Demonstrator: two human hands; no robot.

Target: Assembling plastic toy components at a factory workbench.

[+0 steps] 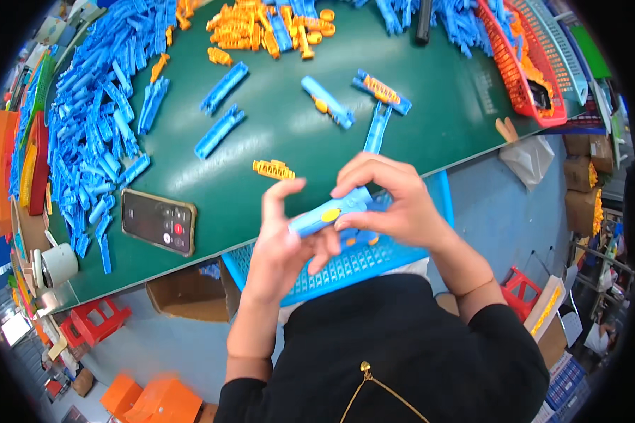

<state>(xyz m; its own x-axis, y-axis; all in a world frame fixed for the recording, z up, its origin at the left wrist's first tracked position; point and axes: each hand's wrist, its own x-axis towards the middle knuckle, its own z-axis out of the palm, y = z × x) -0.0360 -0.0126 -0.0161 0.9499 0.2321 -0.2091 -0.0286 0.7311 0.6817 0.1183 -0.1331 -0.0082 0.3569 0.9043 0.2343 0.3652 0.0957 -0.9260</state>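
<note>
Between my two hands, above the near table edge, is a blue plastic tube-shaped piece [331,213] with a yellow oval on its side. My left hand [271,243] supports its left end, with the index finger raised off it. My right hand [398,201] pinches the right end between thumb and fingers. Just beyond, a yellow ribbed part [274,169] lies on the green table [261,134]. Further off are a blue piece with a yellow button [328,102], a blue shell with a yellow insert [382,92], and two blue half shells [224,88] side by side.
A large heap of blue parts [95,106] covers the table's left side, near a phone [159,221]. Orange parts [243,28] are piled at the back. A red basket [504,60] stands at far right. Below my hands sits a blue basket [331,275].
</note>
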